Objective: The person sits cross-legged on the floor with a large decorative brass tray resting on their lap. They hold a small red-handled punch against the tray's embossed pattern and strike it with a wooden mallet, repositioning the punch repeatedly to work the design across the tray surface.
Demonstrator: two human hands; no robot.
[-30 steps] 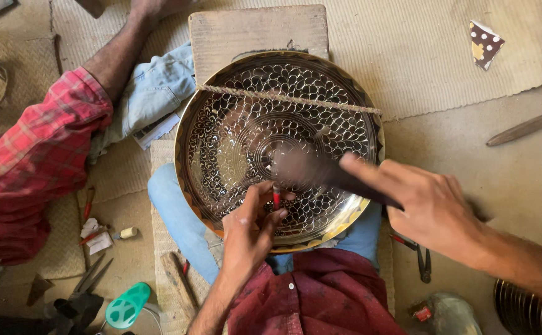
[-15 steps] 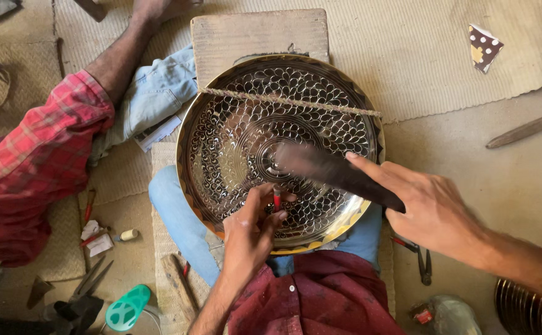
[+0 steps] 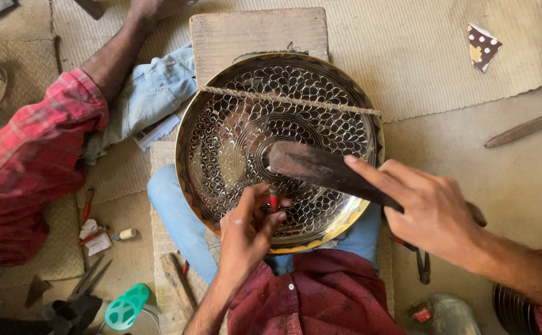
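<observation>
Head view: engraved metal bowl point(image 3: 234, 124) holds red punch point(image 3: 273, 200), mallet point(image 3: 320, 169).

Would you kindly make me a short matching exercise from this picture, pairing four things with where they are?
Things:
1. twisted cord
2. red-tipped punch
3. dark wooden mallet
4. teal plastic piece

Places:
A. pinched in the left hand, tip on the metal plate
B. on the floor at lower left
C. stretched across the upper part of the plate
D. held in the right hand, above the plate

Pairs: 1-C, 2-A, 3-D, 4-B
</observation>
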